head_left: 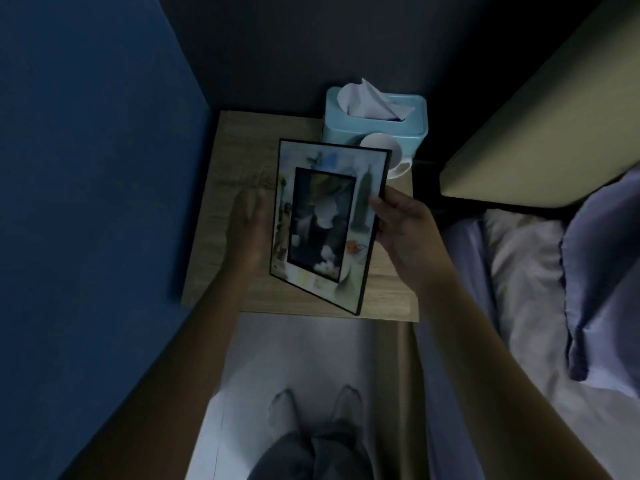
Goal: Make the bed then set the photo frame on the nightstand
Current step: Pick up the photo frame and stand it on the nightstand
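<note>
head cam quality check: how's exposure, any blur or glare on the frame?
Head view: dim, underexposed, with a blue cast; the left hand is smeared by motion blur, the right hand sharper; pale reflections sit on the photo frame glass; wide-angle bending shows at the wall and bed edges; the nightstand grain is soft.

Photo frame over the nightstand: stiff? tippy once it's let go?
The photo frame looks rigid: its edges stay straight though the right hand grips only one side. Probably light, since a thumb pinch carries it. Tall and thin, it may tip easily; no rear stand is visible. The glossy front could be fragile.
</note>
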The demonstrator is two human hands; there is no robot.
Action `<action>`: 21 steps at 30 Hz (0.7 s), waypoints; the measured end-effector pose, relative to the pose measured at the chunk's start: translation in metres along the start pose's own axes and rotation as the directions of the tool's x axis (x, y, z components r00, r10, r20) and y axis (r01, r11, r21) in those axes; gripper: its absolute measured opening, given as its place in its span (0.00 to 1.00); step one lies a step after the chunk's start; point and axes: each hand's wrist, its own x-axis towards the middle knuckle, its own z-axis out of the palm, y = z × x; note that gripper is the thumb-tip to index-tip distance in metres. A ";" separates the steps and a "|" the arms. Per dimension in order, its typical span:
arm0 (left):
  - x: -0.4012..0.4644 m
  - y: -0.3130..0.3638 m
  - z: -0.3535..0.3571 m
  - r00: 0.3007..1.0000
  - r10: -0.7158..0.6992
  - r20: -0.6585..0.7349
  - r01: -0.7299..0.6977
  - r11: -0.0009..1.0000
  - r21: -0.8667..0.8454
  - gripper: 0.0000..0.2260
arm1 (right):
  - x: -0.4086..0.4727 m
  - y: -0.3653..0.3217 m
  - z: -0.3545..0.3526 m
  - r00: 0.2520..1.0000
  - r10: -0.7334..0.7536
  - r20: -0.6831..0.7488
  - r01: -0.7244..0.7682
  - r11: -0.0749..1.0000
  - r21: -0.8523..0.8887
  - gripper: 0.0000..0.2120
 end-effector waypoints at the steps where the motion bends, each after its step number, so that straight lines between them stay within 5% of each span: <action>1: 0.007 0.003 -0.002 0.995 -0.073 0.068 0.076 0.996 -0.048 0.28 | 0.002 0.000 -0.002 0.999 0.000 0.033 -0.001 1.000 0.023 0.16; 4: 0.013 0.011 0.001 0.975 -0.169 0.144 0.190 0.971 -0.145 0.31 | 0.008 -0.001 -0.001 0.999 0.008 0.044 -0.012 0.996 0.088 0.15; 9: 0.013 -0.012 0.003 0.998 -0.001 0.056 0.011 0.982 -0.188 0.30 | 0.027 0.009 0.006 0.987 0.034 -0.157 -0.013 0.992 0.129 0.20; 14: 0.010 -0.043 0.006 1.000 0.004 0.002 -0.003 0.969 -0.249 0.37 | 0.039 0.026 0.012 0.990 0.028 -0.140 0.014 0.957 0.288 0.18; 17: 0.007 -0.048 0.008 0.999 -0.032 -0.030 0.024 0.974 -0.225 0.43 | 0.040 0.038 0.012 0.983 0.067 -0.169 -0.020 0.964 0.263 0.17; 21: 0.003 -0.056 0.009 0.999 -0.010 -0.042 0.004 0.992 -0.128 0.36 | 0.034 0.051 0.009 0.970 0.103 -0.221 -0.045 0.967 0.252 0.15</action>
